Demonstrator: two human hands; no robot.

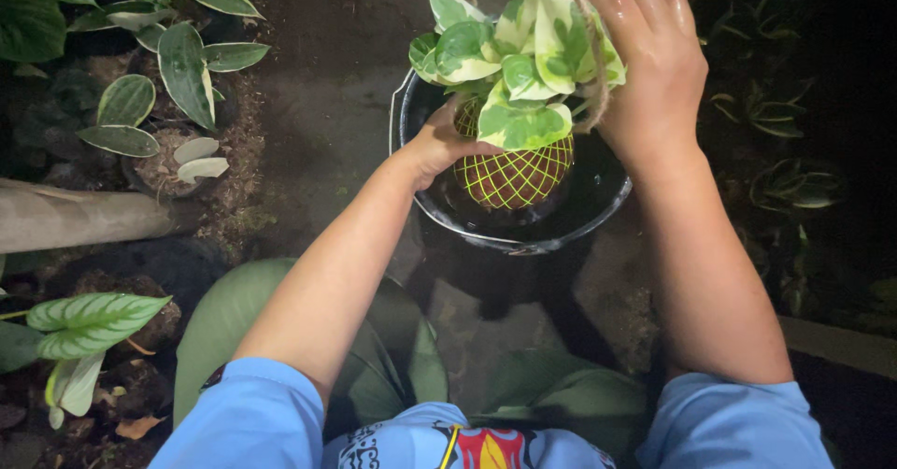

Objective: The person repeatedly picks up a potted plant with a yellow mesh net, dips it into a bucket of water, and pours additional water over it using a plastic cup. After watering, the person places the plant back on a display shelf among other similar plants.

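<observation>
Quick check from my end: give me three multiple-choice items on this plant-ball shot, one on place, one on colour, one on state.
1. Where is the netted plant ball?
A. Over the black bucket
B. On the log
C. In the person's lap

2. What colour is the net around the ball?
A. Red
B. Yellow-green
C. White

3. What is the right hand doing?
A. Hanging free
B. Resting flat on the ground
C. Gripping the twine

Answers: 1 A, the ball sits inside the bucket's rim outline. 2 B, the mesh lines glow yellow-green. 3 C, the fingers close around the cord, while the left hand touches the ball's side.
</observation>
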